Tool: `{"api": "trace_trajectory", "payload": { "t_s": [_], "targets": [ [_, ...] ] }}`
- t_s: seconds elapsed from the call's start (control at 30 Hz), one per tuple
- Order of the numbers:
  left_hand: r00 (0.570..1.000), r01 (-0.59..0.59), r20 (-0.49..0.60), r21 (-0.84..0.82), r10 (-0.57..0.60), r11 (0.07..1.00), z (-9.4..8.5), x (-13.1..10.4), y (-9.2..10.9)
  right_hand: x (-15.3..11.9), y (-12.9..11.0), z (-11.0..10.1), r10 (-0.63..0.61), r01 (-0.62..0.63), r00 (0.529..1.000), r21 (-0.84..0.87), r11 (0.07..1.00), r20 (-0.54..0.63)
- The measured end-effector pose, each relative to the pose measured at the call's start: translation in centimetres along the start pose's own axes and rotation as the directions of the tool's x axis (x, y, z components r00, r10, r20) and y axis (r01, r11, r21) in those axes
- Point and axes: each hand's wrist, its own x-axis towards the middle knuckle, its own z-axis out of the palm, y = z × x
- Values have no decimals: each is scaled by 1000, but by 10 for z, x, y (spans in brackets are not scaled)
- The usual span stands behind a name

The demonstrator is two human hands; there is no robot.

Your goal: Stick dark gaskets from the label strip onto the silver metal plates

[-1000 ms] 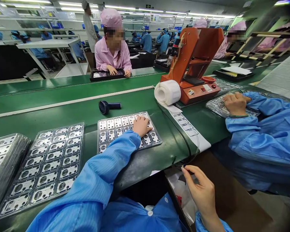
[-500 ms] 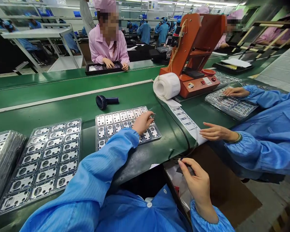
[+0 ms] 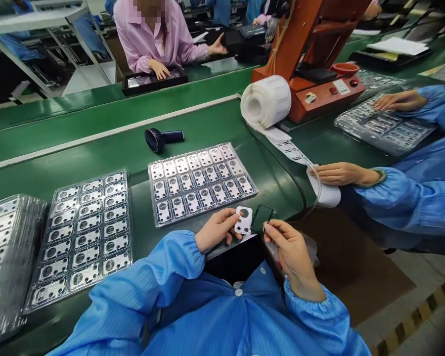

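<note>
Between finger and thumb, my left hand [image 3: 218,228] pinches a small white plate [image 3: 244,220] with round holes. Just right of it, my right hand [image 3: 289,247] grips a thin black frame [image 3: 262,215] by its lower corner. Plate and frame are close together over the table's front edge; whether they touch I cannot tell. Behind my left hand lies a clear tray [image 3: 203,183] with rows of similar plates. Another filled tray [image 3: 83,232] lies farther left, beside a stack of trays [image 3: 11,262].
A small black fan [image 3: 163,140] lies behind the middle tray. A white label roll [image 3: 266,102] stands by an orange machine [image 3: 307,99], its strip trailing forward. At right, a co-worker's hands [image 3: 343,174] touch the strip and a tray. A person in pink sits opposite.
My left hand has come back from the middle tray towards my right hand and now holds a plate. My right hand has risen, with the black frame now clearly visible. The view has tilted down.
</note>
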Motion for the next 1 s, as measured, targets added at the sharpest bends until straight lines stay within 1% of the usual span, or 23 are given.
{"api": "trace_trajectory", "payload": {
  "t_s": [0.1, 0.17, 0.33, 0.43, 0.53, 0.63, 0.83, 1.0],
  "targets": [
    [1000, 14, 2, -59, -14, 998, -2, 3, -5, -3, 5, 6, -8, 9, 1000, -70, 998, 26],
    [1000, 1, -7, -82, -2, 997, -2, 4, -7, -3, 7, 10, -12, 16, 999, -96, 995, 43],
    [995, -36, -95, -121, 25, 992, -1, 5, -9, 1, 5, 16, -45, 49, 998, -150, 988, 32],
    [990, -68, -132, -80, 57, 995, -3, 7, -9, 7, 2, 19, -72, 80, 996, -163, 983, 55],
    [986, -96, -144, -41, 89, 995, -6, 9, -9, 14, 0, 21, -75, 90, 992, -148, 985, 106],
    [984, -103, -150, -42, 96, 994, -8, 10, -11, 17, 1, 23, -71, 88, 990, -131, 987, 124],
    [987, -102, -132, -46, 95, 994, -7, 12, -13, 16, 2, 23, -82, 105, 987, -167, 980, 140],
    [986, -113, -128, -36, 107, 993, -6, 11, -12, 13, 4, 22, -108, 141, 973, -155, 978, 203]
  ]
}}
